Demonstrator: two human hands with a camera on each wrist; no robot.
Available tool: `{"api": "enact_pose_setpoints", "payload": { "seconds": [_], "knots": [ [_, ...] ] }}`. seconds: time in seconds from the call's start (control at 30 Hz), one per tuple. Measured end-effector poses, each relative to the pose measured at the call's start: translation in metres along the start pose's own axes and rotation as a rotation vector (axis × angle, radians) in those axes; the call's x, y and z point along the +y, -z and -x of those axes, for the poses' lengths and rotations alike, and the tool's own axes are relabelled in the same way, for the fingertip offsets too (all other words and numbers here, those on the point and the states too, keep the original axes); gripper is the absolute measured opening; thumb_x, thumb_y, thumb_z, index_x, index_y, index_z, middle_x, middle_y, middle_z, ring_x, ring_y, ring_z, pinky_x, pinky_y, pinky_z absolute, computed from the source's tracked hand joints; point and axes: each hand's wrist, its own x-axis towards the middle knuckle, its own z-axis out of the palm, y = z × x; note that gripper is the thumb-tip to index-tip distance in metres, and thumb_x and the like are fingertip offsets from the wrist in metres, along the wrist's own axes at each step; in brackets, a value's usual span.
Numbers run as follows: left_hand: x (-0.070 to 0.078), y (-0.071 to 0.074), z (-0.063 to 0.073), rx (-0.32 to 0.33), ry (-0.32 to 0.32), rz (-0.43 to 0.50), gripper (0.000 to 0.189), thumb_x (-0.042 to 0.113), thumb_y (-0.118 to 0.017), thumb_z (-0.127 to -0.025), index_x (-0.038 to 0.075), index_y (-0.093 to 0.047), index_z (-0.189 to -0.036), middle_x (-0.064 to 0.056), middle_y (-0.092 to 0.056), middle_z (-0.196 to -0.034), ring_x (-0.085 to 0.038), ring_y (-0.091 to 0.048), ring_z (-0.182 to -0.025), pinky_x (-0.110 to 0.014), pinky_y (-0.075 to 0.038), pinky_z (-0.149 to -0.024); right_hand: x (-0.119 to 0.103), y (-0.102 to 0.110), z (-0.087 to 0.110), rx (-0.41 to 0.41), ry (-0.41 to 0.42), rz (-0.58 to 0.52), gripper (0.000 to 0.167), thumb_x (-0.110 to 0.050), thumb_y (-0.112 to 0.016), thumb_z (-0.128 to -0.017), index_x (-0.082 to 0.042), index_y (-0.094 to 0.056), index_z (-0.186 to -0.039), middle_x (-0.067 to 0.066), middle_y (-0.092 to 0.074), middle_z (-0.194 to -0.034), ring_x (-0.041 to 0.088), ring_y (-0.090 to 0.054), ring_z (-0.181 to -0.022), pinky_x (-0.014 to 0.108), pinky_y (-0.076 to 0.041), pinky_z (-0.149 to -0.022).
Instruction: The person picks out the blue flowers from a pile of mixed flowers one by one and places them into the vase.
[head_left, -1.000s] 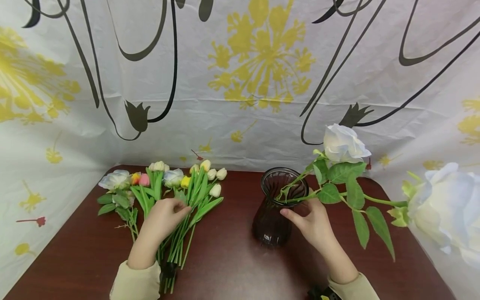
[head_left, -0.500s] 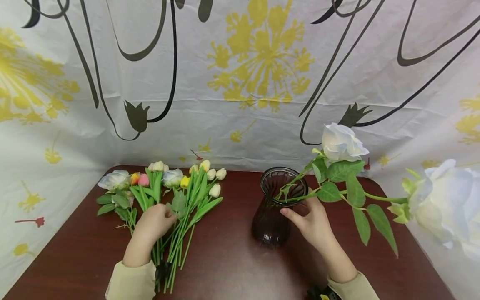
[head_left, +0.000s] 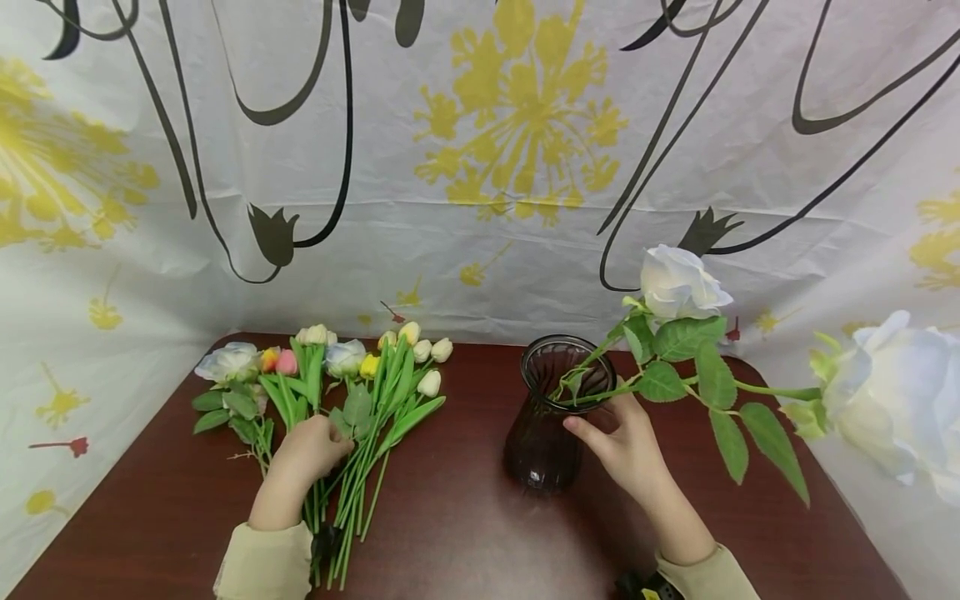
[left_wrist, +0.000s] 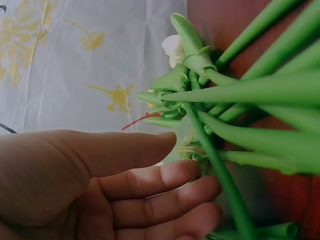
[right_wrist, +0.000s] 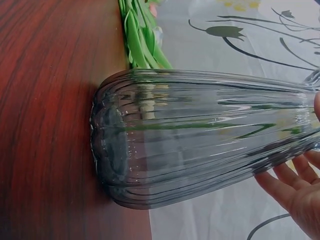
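My left hand point(head_left: 309, 454) is among the flower stems on the left of the table, its fingertips at the leaf point(head_left: 358, 406) of a pale blue-white rose point(head_left: 345, 357). In the left wrist view, thumb and index finger point(left_wrist: 181, 172) stand apart around a thin stem and pale leaf. Beside them lie white and yellow tulips point(head_left: 405, 375). My right hand point(head_left: 628, 442) grips the neck of a dark ribbed glass vase point(head_left: 542, 450), which stands upright. Two pale roses point(head_left: 682, 283) lean out of the vase to the right; the nearer bloom point(head_left: 896, 400) reaches the view's edge.
Another pale rose point(head_left: 228, 362) and orange and pink tulips point(head_left: 287, 362) lie at the far left of the dark red-brown table point(head_left: 457, 533). A white printed sheet point(head_left: 480, 250) hangs behind and at both sides.
My left hand has moved left and a little down, off the yellow and white tulips to the rose leaf. The right hand stays on the vase; the nearer leaning rose has shifted slightly.
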Motion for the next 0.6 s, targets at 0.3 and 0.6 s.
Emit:
{"api": "enact_pose_setpoints", "payload": {
  "seconds": [0.3, 0.6],
  "knots": [
    [-0.0036, -0.0047, -0.0032, -0.008, 0.011, -0.008, 0.050, 0.016, -0.066, -0.090, 0.014, -0.037, -0.048, 0.004, -0.029, -0.046, -0.010, -0.027, -0.040, -0.026, -0.032, -0.045, 0.0047, 0.0001, 0.0005, -0.003, 0.034, -0.053, 0.054, 0.012, -0.075, -0.074, 0.005, -0.056, -0.125, 0.016, -0.054, -0.122, 0.010, -0.055, -0.108, 0.016, -0.047, -0.083],
    [-0.0031, -0.0073, -0.0030, 0.005, -0.004, -0.013, 0.050, 0.015, -0.067, -0.088, 0.014, -0.035, -0.049, 0.005, -0.024, -0.048, -0.010, -0.024, -0.043, -0.026, -0.030, -0.047, 0.0094, 0.0011, 0.0012, -0.026, 0.031, -0.092, 0.052, 0.012, -0.072, -0.078, 0.004, -0.056, -0.127, 0.019, -0.054, -0.123, 0.007, -0.055, -0.108, 0.017, -0.048, -0.083]
  ]
}}
